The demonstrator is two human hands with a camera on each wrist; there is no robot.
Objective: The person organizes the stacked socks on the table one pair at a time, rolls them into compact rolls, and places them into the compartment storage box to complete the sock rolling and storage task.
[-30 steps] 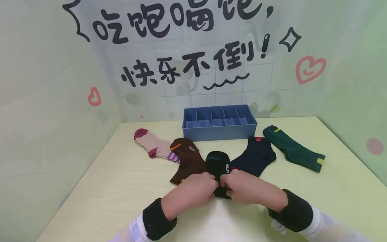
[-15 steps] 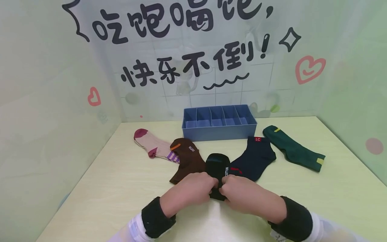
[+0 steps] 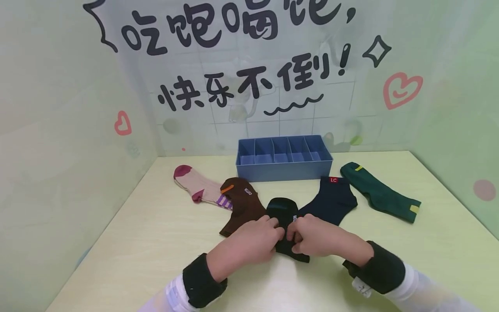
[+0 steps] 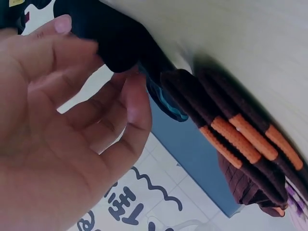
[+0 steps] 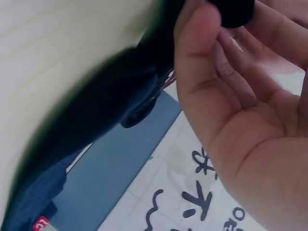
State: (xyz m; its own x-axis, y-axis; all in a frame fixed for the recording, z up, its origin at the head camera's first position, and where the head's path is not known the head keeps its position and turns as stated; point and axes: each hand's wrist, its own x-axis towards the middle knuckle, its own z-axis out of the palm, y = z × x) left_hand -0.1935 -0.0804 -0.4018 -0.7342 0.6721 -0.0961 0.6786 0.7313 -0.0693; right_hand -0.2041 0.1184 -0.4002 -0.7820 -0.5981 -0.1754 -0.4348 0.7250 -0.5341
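From the head view, both my hands are on the black sock point(image 3: 281, 209), which lies on the table point(image 3: 156, 255) between the brown sock point(image 3: 242, 210) and the navy sock point(image 3: 331, 200), in front of the blue box point(image 3: 284, 171). My left hand point(image 3: 253, 242) and right hand point(image 3: 321, 237) are close together, fingers curled in on its near half. The pink sock point(image 3: 195, 181) lies on the far side of the brown one, partly under it, and the green sock point(image 3: 383, 194) lies just beside the navy one. In the left wrist view, my thumb and curled fingers hold the dark fabric, with the brown sock's orange-banded layers nearby. In the right wrist view, I pinch black fabric between thumb and fingers; the navy sock's red tag shows near the box.
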